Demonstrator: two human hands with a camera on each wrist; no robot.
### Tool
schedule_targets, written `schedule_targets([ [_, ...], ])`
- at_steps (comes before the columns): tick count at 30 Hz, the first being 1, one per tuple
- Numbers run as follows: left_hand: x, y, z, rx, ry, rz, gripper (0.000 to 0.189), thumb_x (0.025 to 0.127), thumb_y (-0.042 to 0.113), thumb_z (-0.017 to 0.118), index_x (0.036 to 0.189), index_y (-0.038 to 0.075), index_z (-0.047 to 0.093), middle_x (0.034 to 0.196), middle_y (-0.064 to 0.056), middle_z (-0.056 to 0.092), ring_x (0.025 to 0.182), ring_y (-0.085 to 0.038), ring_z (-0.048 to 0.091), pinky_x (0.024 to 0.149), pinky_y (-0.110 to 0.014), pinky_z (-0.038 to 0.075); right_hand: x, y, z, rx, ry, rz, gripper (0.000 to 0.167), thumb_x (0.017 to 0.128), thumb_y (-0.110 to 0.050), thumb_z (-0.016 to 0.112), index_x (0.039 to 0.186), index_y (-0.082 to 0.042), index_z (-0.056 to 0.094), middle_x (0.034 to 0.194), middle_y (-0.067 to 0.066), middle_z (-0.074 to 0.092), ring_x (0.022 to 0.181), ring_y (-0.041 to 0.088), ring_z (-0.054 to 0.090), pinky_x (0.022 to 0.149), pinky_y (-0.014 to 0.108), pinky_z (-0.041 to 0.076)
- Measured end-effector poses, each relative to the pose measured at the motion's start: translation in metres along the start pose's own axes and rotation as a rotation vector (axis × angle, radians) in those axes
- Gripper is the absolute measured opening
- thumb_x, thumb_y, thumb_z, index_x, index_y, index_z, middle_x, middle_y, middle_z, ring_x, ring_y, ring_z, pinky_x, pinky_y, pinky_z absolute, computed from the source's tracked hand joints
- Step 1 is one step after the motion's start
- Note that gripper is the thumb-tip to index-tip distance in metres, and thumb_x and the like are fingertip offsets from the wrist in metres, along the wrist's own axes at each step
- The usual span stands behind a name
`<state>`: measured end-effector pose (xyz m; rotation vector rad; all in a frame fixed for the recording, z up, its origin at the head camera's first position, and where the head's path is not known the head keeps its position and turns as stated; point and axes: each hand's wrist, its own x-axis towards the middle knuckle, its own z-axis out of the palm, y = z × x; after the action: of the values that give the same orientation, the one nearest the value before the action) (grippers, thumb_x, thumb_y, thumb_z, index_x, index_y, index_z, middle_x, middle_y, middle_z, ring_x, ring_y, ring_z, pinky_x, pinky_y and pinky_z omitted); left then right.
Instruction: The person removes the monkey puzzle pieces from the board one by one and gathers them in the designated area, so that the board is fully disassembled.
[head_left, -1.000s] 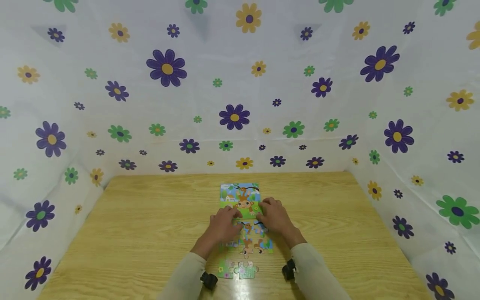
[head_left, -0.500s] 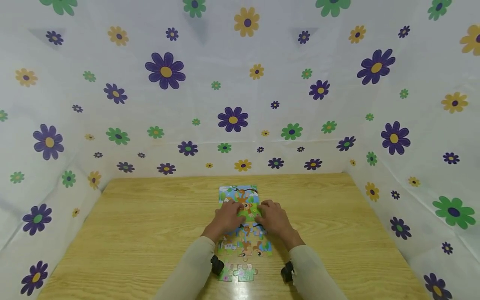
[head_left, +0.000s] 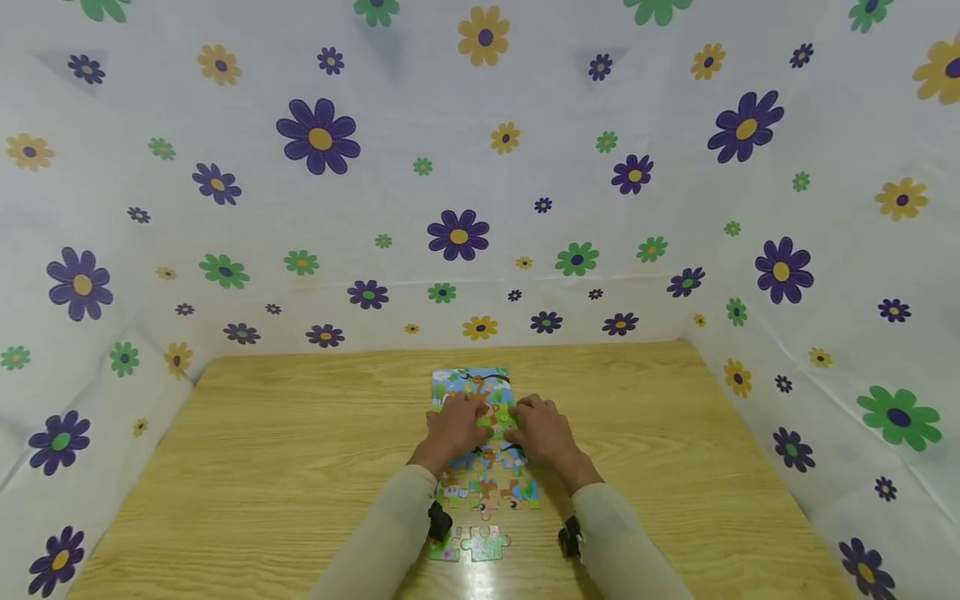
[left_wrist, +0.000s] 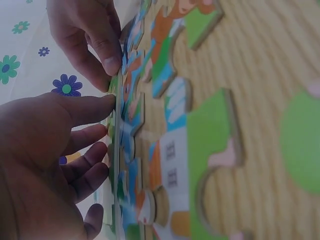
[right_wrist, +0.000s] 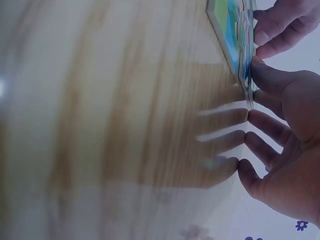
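A picture card with a monkey scene lies flat on the table, behind rows of jigsaw pieces. My left hand rests on the card's left part, hiding some of it; its fingers are loosely spread in the left wrist view. At the card's right edge is my right hand, thumb close to the front corner. In the right wrist view its fingers spread with tips down at the table. Nearer me are jigsaw pieces with monkey faces, and a house piece shows in the left wrist view.
Two green jigsaw pieces, one a pale green piece, lie near the front of the wooden table. A white cloth with printed flowers hangs behind and along both sides. Dark wrist cameras sit on both sleeves.
My left hand has moved forward from the near pieces onto the picture card, uncovering pieces on the left. My right hand stays at the card's right edge. The head view has shifted slightly.
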<state>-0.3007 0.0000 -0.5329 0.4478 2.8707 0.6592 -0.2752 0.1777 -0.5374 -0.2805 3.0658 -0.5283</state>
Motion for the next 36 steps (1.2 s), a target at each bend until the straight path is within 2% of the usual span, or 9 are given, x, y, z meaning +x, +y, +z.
schedule_targets([
  [6, 0.005, 0.001, -0.002, -0.029, -0.015, -0.008, 0.033, 0.088, 0.036, 0.071, 0.115, 0.018, 0.065, 0.116, -0.005, 0.059, 0.117, -0.030, 0.053, 0.097, -0.069, 0.031, 0.002, 0.002, -0.001, 0.005, 0.002, -0.023, 0.044, 0.088, -0.037, 0.070, 0.124, -0.013, 0.065, 0.129, 0.006, 0.056, 0.114, 0.031, 0.053, 0.087, 0.050, 0.050],
  [10, 0.005, 0.001, -0.003, -0.044, -0.020, -0.025, 0.033, 0.086, 0.035, 0.073, 0.113, 0.019, 0.063, 0.113, -0.004, 0.058, 0.115, -0.030, 0.052, 0.097, -0.067, 0.032, 0.002, 0.000, -0.003, 0.006, -0.003, -0.029, 0.044, 0.087, -0.036, 0.071, 0.124, -0.012, 0.065, 0.128, 0.007, 0.056, 0.112, 0.031, 0.054, 0.084, 0.050, 0.051],
  [14, 0.007, 0.001, -0.001, -0.078, 0.002, -0.024, 0.031, 0.086, 0.034, 0.073, 0.110, 0.019, 0.060, 0.104, -0.001, 0.057, 0.106, -0.025, 0.054, 0.094, -0.064, 0.033, 0.002, -0.001, -0.003, 0.003, 0.000, -0.005, 0.043, 0.087, -0.037, 0.071, 0.122, -0.012, 0.066, 0.128, 0.006, 0.056, 0.113, 0.030, 0.054, 0.083, 0.051, 0.051],
  [21, 0.006, -0.001, 0.003, -0.238, 0.067, 0.019, 0.016, 0.094, 0.034, 0.062, 0.097, 0.018, 0.058, 0.089, 0.007, 0.061, 0.084, -0.014, 0.055, 0.088, -0.060, 0.032, 0.003, 0.000, -0.003, -0.005, 0.002, 0.004, 0.044, 0.087, -0.037, 0.071, 0.122, -0.011, 0.066, 0.129, 0.006, 0.056, 0.114, 0.030, 0.055, 0.086, 0.050, 0.050],
  [25, 0.005, -0.002, 0.003, -0.260, 0.094, 0.032, 0.015, 0.097, 0.036, 0.058, 0.092, 0.022, 0.056, 0.083, 0.009, 0.062, 0.079, -0.012, 0.054, 0.087, -0.056, 0.032, 0.003, 0.000, -0.003, -0.015, 0.004, 0.003, 0.044, 0.087, -0.037, 0.072, 0.123, -0.013, 0.066, 0.129, 0.007, 0.057, 0.115, 0.031, 0.055, 0.087, 0.050, 0.051],
  [30, 0.000, -0.004, 0.004, -0.265, 0.127, 0.056, 0.014, 0.095, 0.031, 0.061, 0.104, 0.022, 0.058, 0.088, 0.010, 0.062, 0.076, -0.009, 0.052, 0.083, -0.052, 0.033, 0.002, 0.001, -0.003, 0.000, 0.005, 0.000, 0.043, 0.087, -0.036, 0.072, 0.123, -0.013, 0.066, 0.129, 0.007, 0.057, 0.115, 0.031, 0.055, 0.086, 0.050, 0.050],
  [36, -0.010, -0.004, 0.001, -0.285, 0.146, 0.097, 0.032, 0.097, 0.026, 0.059, 0.129, 0.022, 0.058, 0.091, 0.011, 0.063, 0.068, -0.006, 0.052, 0.089, -0.060, 0.033, 0.003, 0.000, -0.002, 0.004, -0.013, 0.027, 0.045, 0.088, -0.038, 0.070, 0.125, -0.014, 0.064, 0.133, 0.006, 0.055, 0.119, 0.031, 0.053, 0.086, 0.053, 0.049],
])
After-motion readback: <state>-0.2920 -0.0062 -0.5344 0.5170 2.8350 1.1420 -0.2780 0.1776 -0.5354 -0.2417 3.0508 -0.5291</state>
